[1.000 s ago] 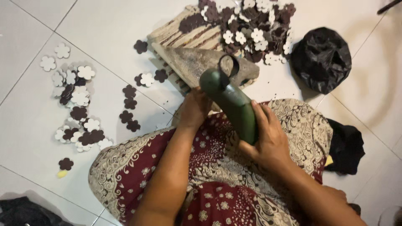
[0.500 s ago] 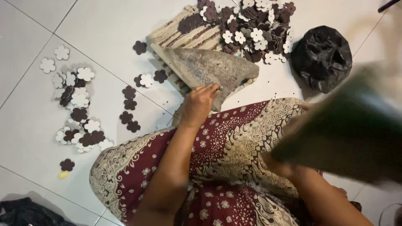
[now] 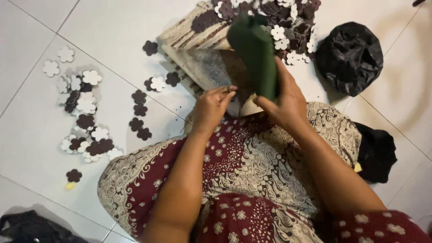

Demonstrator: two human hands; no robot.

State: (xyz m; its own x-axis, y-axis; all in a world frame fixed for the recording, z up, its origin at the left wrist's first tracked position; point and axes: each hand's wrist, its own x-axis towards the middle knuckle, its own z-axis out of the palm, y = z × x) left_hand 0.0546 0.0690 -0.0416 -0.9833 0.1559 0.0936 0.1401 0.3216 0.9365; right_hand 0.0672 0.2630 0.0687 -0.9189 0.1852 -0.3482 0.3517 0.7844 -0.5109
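Note:
My right hand (image 3: 282,104) grips a dark green bottle-shaped tool (image 3: 254,55), held upright above a grey worn board (image 3: 202,67) on the floor. My left hand (image 3: 211,108) is beside it with fingers pinched together at the board's near edge; whatever it pinches is too small to make out. Both forearms rest over my lap, covered by a maroon and cream patterned cloth (image 3: 252,166). Beyond the board lies a heap of white and dark brown flower-shaped cutouts (image 3: 288,22) on a striped mat (image 3: 189,29).
More flower cutouts (image 3: 85,117) are scattered over the white floor tiles at the left. A black plastic bag (image 3: 348,56) sits at the upper right, a dark cloth (image 3: 375,153) at the right, another dark item (image 3: 31,227) at the lower left.
The right hand swung the green tool away to the right, close to the camera, then brought it back upright over the board. The left hand stayed at the board's edge.

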